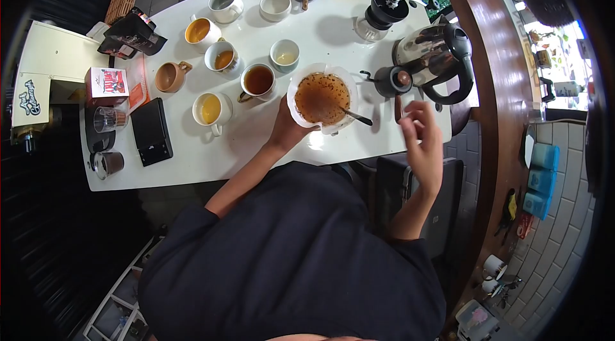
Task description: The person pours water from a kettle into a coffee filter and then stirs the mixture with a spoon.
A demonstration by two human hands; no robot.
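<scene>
My left hand (289, 125) is wrapped around the near left side of a coffee dripper lined with a white paper filter (332, 128). Brown liquid with floating coffee grounds (319, 99) fills it, and a spoon (360, 118) leans out over the right rim. What stands beneath the dripper is hidden. To the right, my right hand (423, 142) is raised with its fingers apart and bent, holding nothing. Its fingertips are close to the wooden handle (398, 109) of a small dark pouring kettle (387, 83). Just left of the filter sits a cup of dark tea-coloured drink (258, 81).
Several cups, including a white mug of yellow liquid (211, 109), spread across the table's left half. A large steel kettle (437, 52) and a coffee grinder (384, 11) stand at right. A black scale (152, 132), glass jar (107, 164) and red-white box (107, 83) are at left.
</scene>
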